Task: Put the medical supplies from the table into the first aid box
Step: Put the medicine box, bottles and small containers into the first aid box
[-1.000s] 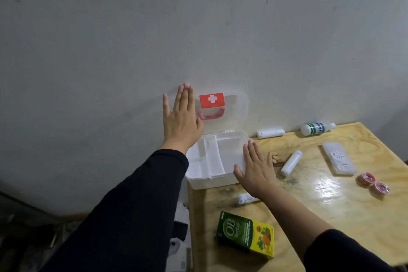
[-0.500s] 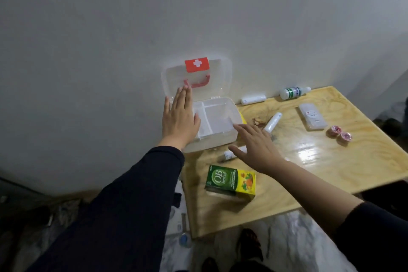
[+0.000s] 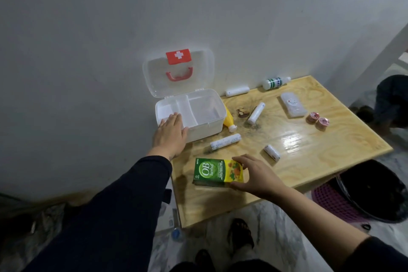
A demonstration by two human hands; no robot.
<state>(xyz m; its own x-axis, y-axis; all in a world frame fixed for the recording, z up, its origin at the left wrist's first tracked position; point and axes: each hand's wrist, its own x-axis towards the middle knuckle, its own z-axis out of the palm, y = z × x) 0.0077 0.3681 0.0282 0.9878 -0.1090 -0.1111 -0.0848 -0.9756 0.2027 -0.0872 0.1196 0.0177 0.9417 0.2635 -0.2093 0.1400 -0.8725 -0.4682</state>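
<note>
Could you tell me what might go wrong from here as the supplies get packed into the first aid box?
1. The first aid box sits at the table corner by the wall; a push could slide it off, though the left hand rests on its near left corner.
2. The green carton the right hand is closing on looks long and may not fit a compartment flat.
3. The white rolls could be knocked and roll off.

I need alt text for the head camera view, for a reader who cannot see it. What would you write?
A person's right hand closes around a green and yellow herbal medicine box on a wooden table, while the left hand rests flat on the near rim of an open, empty white first aid box. Bandage rolls, bottles and small packs lie scattered on the table.
</note>
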